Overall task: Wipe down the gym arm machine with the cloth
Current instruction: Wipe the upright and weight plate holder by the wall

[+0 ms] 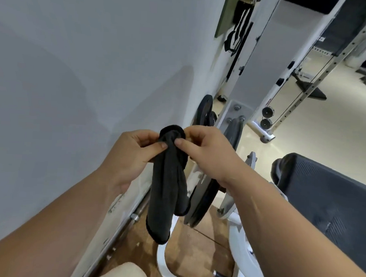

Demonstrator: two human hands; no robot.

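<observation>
Limply, cloth [167, 186] pinched by left grip [132, 154], right grip [206, 152]

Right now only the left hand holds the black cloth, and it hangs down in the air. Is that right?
Not quite: both hands hold it. The left hand and the right hand each pinch the top of the black cloth, as the head view shows. The rest stands: it hangs down in the air.
</observation>
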